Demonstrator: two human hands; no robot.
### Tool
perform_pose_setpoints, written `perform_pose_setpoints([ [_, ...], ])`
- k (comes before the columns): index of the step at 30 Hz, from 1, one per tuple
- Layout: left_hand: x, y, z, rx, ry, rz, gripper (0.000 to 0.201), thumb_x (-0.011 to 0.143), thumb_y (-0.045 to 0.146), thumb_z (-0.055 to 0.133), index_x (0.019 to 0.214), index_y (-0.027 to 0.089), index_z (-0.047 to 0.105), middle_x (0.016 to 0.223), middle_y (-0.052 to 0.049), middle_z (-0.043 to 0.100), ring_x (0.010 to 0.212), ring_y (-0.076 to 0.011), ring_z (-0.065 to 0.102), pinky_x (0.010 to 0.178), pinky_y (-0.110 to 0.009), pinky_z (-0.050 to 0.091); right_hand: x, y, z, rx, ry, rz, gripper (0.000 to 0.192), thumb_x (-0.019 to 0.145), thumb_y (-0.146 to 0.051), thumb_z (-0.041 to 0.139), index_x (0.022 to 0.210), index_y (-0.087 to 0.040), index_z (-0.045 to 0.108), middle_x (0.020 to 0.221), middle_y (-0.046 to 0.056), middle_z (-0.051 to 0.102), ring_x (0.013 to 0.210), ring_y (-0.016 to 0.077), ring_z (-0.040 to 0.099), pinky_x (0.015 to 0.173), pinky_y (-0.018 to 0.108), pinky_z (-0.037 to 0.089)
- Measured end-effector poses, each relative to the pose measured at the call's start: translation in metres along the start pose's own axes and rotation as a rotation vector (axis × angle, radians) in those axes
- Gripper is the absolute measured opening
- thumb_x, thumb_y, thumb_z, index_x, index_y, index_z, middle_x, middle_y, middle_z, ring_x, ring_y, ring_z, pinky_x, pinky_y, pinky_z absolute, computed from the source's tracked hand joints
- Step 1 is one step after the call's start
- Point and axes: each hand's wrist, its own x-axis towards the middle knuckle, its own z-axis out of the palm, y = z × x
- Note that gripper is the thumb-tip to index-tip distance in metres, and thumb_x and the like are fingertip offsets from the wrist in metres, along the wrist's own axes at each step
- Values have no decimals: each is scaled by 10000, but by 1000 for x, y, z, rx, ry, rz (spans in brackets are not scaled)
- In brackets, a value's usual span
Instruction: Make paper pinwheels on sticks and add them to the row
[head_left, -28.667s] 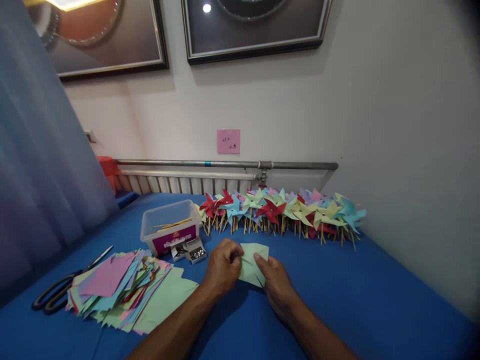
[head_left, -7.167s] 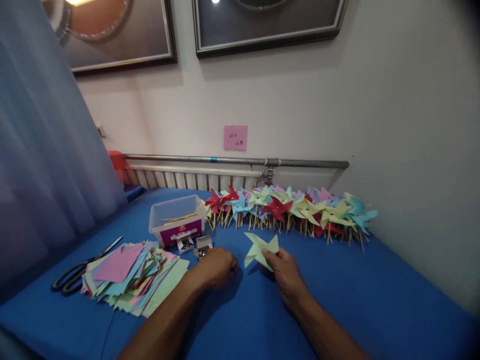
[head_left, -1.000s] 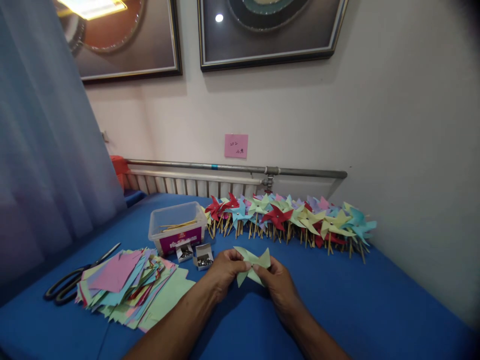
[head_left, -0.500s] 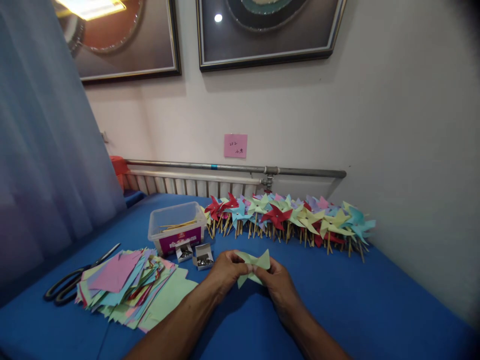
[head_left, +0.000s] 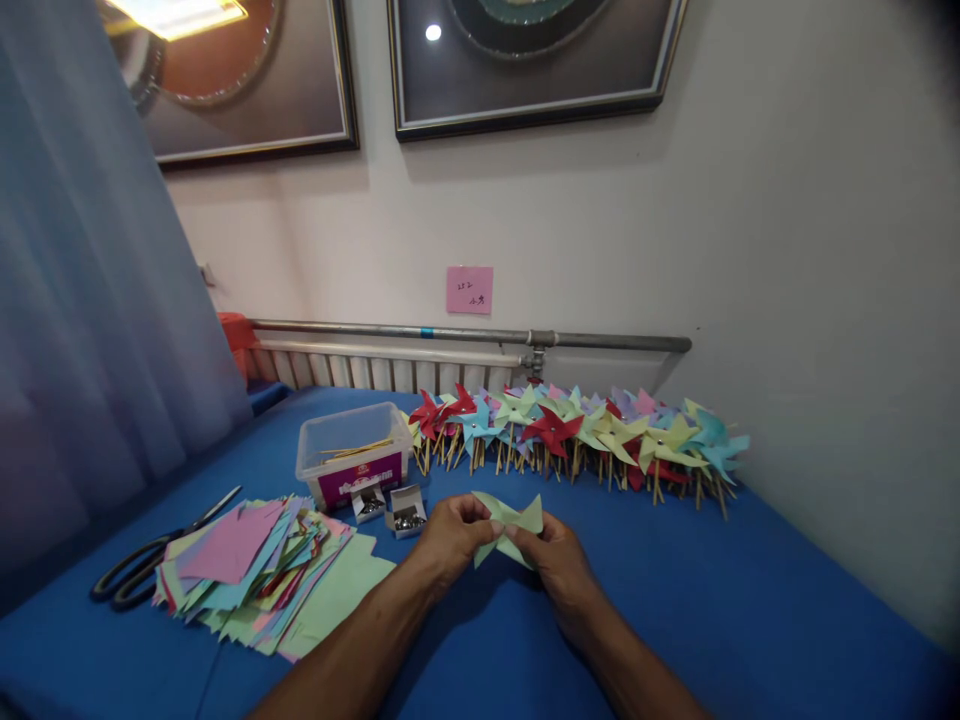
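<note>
A pale green paper pinwheel (head_left: 517,515) is held above the blue table between both hands, its points folded toward the middle. My left hand (head_left: 454,540) pinches its left side, the thumb near the centre. On the right side, my right hand (head_left: 555,555) grips the paper with its thumb also close to the centre. The fingers behind the paper are partly hidden. Left of my hands stand two small open boxes of metal pins (head_left: 407,515), in front of a clear plastic tub (head_left: 315,450) with thin wooden sticks (head_left: 356,452) inside.
A pile of coloured paper sheets (head_left: 247,570) lies at the left, beside black-handled scissors (head_left: 142,565). Finished pinwheels on sticks (head_left: 555,430) are heaped along the back of the blue table (head_left: 675,600). Behind them run a pipe (head_left: 465,335) and a radiator.
Both hands still hold the green paper pinwheel in nearly the same place. My left thumb has shifted slightly up and left, and the paper is tilted a little differently.
</note>
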Motion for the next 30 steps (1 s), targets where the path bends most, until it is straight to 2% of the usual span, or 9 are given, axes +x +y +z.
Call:
perform_pose_setpoints([
  [4, 2, -3, 0, 37, 36, 16, 343, 541, 373, 848, 627, 160, 594, 520, 55, 518, 481, -65, 390, 507, -223, 280, -5, -5, 3, 4, 4, -6, 395, 580, -429, 886, 844, -178, 735, 704, 27, 737, 636, 203, 647, 645, 313, 501],
  [11, 1, -1, -1, 88, 60, 5, 313, 554, 357, 828, 663, 170, 601, 539, 57, 527, 492, -72, 410, 492, -220, 274, 1, 3, -2, -9, 42, 10, 426, 607, -409, 886, 927, -166, 744, 780, 39, 770, 691, 212, 675, 672, 314, 509],
  [17, 3, 0, -3, 120, 102, -22, 207, 640, 287, 776, 718, 165, 629, 570, 38, 570, 503, -88, 446, 511, -232, 325, 4, 6, -4, 19, 45, -1, 445, 610, -405, 892, 961, -177, 744, 840, 46, 785, 746, 230, 702, 710, 335, 527],
  [23, 6, 1, -3, 141, 142, 13, 113, 734, 269, 687, 738, 166, 640, 585, 27, 580, 497, -96, 462, 519, -240, 329, 6, 6, -3, 26, 32, 4, 420, 595, -387, 889, 931, -177, 749, 784, 32, 772, 721, 222, 686, 713, 338, 520],
  [25, 5, 4, -6, 168, 178, 42, 126, 759, 293, 661, 735, 171, 641, 629, 11, 614, 502, -103, 482, 521, -243, 338, 7, 7, -3, 18, 60, -24, 414, 613, -388, 877, 948, -182, 746, 799, 26, 771, 724, 215, 680, 717, 334, 514],
  [27, 2, 9, -10, 213, 265, 120, 166, 779, 330, 639, 714, 177, 637, 629, 10, 611, 510, -108, 487, 522, -241, 347, 7, 9, -3, -2, 89, -51, 388, 593, -370, 880, 904, -181, 743, 806, 21, 769, 705, 195, 663, 699, 314, 499],
  [30, -4, 23, -21, 269, 388, 253, 227, 807, 401, 616, 787, 181, 665, 674, 5, 637, 555, -119, 525, 543, -232, 384, 8, 13, -3, 27, 46, -70, 384, 598, -382, 851, 909, -188, 735, 837, 15, 770, 718, 178, 662, 714, 303, 497],
])
